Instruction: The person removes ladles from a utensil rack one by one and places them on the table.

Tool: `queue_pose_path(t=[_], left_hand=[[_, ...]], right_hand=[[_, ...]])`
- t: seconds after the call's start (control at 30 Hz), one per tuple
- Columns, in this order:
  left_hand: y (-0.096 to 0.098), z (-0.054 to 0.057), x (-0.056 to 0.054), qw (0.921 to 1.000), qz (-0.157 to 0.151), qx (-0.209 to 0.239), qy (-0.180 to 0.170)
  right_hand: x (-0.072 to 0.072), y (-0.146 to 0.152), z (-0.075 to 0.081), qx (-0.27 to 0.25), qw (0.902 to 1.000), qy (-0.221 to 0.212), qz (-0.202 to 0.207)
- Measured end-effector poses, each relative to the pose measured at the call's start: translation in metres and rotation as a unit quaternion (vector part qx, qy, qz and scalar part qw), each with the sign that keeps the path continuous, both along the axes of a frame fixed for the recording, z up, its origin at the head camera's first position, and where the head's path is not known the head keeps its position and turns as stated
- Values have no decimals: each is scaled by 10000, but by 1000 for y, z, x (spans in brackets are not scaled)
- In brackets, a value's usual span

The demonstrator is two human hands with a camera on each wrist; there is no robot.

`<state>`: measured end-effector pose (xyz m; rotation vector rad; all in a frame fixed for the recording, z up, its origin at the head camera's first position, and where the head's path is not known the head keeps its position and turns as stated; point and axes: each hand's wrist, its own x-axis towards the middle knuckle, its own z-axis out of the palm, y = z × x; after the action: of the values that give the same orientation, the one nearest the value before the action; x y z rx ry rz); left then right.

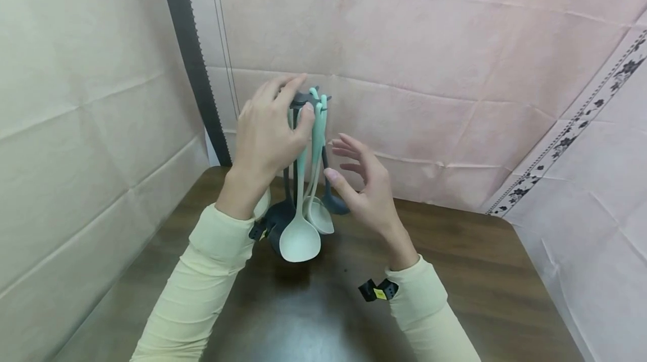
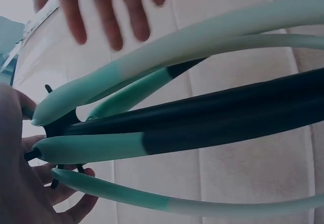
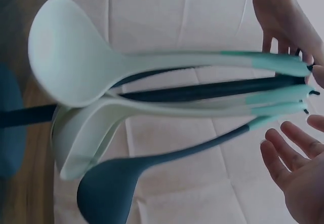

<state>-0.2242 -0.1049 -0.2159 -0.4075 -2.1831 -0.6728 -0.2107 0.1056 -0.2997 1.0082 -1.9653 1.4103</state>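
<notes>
A dark utensil stand (image 1: pixel 302 99) hung with kitchen tools rises near the table's back edge. My left hand (image 1: pixel 268 132) grips its hooked top, thumb in front and fingers behind. From the hooks hang a pale serving spoon (image 1: pixel 300 238), a pale ladle (image 1: pixel 319 217) and a dark ladle (image 1: pixel 333 202), all with mint-green handle ends. My right hand (image 1: pixel 366 188) is beside the dark ladle, fingers spread and loosely bent, holding nothing. In the right wrist view, those fingers appear just apart from the handle ends.
The stand's dark base (image 3: pixel 10 133) rests on a brown wooden table (image 1: pixel 455 261). Pale creased cloth (image 1: pixel 429 70) hangs behind and at both sides, close to the back of the table. More dark tools (image 1: pixel 279 216) hang on the left, partly behind my left wrist.
</notes>
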Motion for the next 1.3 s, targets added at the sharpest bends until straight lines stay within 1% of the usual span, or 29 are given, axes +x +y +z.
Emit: queue_pose_path(t=[0.13, 0.33, 0.43, 0.67, 0.9, 0.97, 1.07, 1.17, 1.3], left_hand=[[2, -3, -4, 9998, 23, -20, 197], [4, -8, -6, 9992, -76, 57, 377], [5, -9, -6, 9990, -132, 135, 403], [5, -10, -6, 9988, -138, 217, 417], [7, -10, -8, 9975, -290, 375, 515], [8, -10, -9, 9971, -310, 423, 553], [8, -10, -10, 9966, -307, 473, 597], [9, -11, -10, 9964, -284, 503, 618], [9, -11, -11, 9962, -269, 524, 634]], right_hand=[[5, -13, 6, -48, 10000, -49, 63], [6, -25, 11, -287, 9995, -72, -48], [6, -27, 10, -395, 9990, -144, -118], [4, -35, 7, -560, 9971, -444, -255], [-4, -37, 4, -864, 9948, -539, -57], [-6, -37, 3, -928, 9942, -542, -67], [-8, -40, 4, -935, 9940, -527, -227], [-10, -45, 6, -947, 9931, -469, -501], [-12, -52, 9, -901, 9898, -365, -1040]])
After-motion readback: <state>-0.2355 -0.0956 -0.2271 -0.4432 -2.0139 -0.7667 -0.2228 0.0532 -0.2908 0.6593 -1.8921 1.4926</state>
